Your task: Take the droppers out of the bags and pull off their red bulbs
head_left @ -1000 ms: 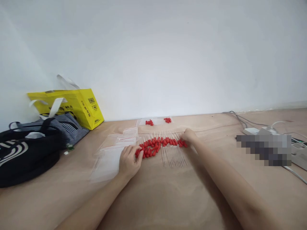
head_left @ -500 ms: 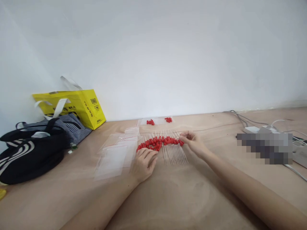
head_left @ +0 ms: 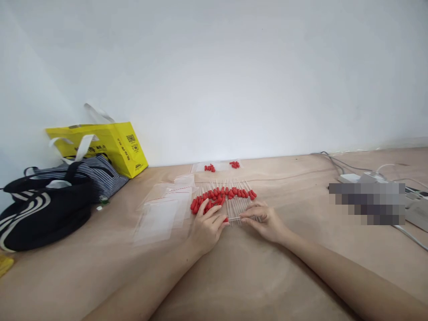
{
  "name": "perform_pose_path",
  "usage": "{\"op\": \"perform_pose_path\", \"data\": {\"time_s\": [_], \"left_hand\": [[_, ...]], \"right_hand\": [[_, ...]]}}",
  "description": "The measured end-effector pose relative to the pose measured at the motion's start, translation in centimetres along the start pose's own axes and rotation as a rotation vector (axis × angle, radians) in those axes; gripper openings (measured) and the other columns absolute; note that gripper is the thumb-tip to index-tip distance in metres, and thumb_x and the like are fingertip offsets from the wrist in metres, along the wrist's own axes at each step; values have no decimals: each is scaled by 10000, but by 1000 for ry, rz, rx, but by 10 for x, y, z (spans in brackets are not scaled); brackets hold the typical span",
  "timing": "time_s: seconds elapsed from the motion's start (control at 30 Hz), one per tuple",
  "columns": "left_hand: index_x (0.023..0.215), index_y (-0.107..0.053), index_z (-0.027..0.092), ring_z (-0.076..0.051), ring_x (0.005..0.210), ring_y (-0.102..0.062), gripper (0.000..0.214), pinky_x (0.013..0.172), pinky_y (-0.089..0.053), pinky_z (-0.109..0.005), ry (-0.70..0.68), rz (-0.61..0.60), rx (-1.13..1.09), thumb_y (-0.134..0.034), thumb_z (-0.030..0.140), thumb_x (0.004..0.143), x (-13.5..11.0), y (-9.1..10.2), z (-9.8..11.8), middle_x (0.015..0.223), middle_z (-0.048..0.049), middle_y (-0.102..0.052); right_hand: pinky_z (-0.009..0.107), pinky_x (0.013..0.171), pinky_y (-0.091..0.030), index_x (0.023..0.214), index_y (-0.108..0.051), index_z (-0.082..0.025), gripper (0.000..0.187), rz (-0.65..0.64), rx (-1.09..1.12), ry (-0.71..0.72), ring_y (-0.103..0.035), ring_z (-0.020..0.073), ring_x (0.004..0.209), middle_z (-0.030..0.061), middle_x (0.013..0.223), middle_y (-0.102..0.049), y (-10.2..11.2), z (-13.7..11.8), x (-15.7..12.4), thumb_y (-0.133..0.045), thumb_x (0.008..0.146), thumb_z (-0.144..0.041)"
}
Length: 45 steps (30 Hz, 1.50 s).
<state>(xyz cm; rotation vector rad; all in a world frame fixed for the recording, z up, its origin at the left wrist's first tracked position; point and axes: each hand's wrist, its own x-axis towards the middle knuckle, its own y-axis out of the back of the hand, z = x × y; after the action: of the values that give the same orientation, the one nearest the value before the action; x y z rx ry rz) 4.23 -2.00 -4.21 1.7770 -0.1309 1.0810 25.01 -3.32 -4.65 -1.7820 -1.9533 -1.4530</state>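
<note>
A row of clear thin tubes (head_left: 238, 206) lies on the brown table, with a heap of small red caps (head_left: 220, 196) across their upper half. My left hand (head_left: 207, 227) is pinched on a red cap at the near end of the tubes. My right hand (head_left: 264, 221) is pinched on one clear tube, its tip pointing at that cap. The two hands almost touch in front of the tube row.
Clear zip bags (head_left: 163, 209) lie left of the tubes. A filled bag with red caps (head_left: 220, 167) sits by the wall. A yellow bag (head_left: 107, 145) and dark striped bags (head_left: 50, 200) stand at left. Cables and a power strip (head_left: 414, 209) lie at right.
My right hand came from the far right end of the caps toward me with a tube. My left hand left the cap heap holding a cap and met it.
</note>
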Motion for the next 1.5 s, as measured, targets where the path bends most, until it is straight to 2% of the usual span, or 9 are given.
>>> {"op": "perform_pose_path", "data": {"time_s": [0.13, 0.2, 0.27, 0.43, 0.57, 0.87, 1.03, 1.5], "left_hand": [[843, -590, 159, -190, 960, -559, 132, 994, -230, -480, -82, 13, 45, -465, 201, 833, 0, -1, -1, 772, -8, -675], [856, -592, 153, -190, 985, -549, 140, 1004, -222, -478, -123, 18, 62, -463, 201, 836, -1, -2, 0, 807, -20, -676], [871, -594, 151, -192, 1006, -539, 145, 1008, -221, -479, -147, 14, 80, -466, 208, 836, -1, -1, 1, 852, -32, -674], [859, -600, 151, -211, 1062, -505, 175, 1006, -218, -497, -162, -37, 118, -455, 248, 847, 0, 2, 2, 978, -61, -647], [791, -597, 148, -210, 1079, -492, 203, 1011, -193, -508, -177, -52, 113, -435, 249, 858, 1, 3, 0, 998, -60, -642], [765, -597, 178, -196, 1063, -508, 159, 1017, -166, -531, -172, -33, 45, -465, 218, 844, 1, 6, -3, 1002, -9, -645], [785, -598, 167, -174, 1030, -534, 149, 1025, -174, -513, -173, -16, 16, -461, 179, 844, 0, 6, -4, 940, -10, -667], [756, -604, 174, -181, 1034, -532, 158, 1028, -145, -522, -207, -8, 15, -468, 163, 836, -1, 9, -5, 933, -10, -667]], "right_hand": [[419, 844, -351, 931, -620, -216, 181, 74, -415, 380, -554, 186, 878, 19, 792, -675, -8, -2, -1, -516, 789, -172], [428, 905, -319, 964, -598, -189, 201, 79, -507, 481, -542, 179, 934, 29, 840, -673, -14, -3, -1, -488, 802, -143], [426, 946, -296, 971, -585, -172, 211, 69, -546, 516, -529, 168, 978, 34, 863, -670, -19, -3, -1, -452, 815, -120], [439, 977, -280, 893, -585, -170, 243, 46, -553, 518, -519, 166, 1011, 33, 845, -665, -20, -1, -4, -372, 817, -80], [455, 987, -259, 825, -579, -173, 224, 58, -583, 498, -527, 169, 1005, 20, 742, -661, -18, -3, -5, -390, 790, -58], [453, 988, -248, 809, -581, -184, 184, 93, -574, 494, -538, 160, 990, 8, 679, -654, -20, -4, -5, -428, 791, -84], [446, 985, -251, 805, -586, -189, 178, 125, -559, 487, -546, 155, 983, 6, 667, -656, -21, -5, -6, -435, 796, -95], [443, 992, -241, 802, -579, -193, 172, 112, -560, 466, -559, 148, 963, -3, 679, -657, -21, -5, -7, -446, 770, -88]]}}
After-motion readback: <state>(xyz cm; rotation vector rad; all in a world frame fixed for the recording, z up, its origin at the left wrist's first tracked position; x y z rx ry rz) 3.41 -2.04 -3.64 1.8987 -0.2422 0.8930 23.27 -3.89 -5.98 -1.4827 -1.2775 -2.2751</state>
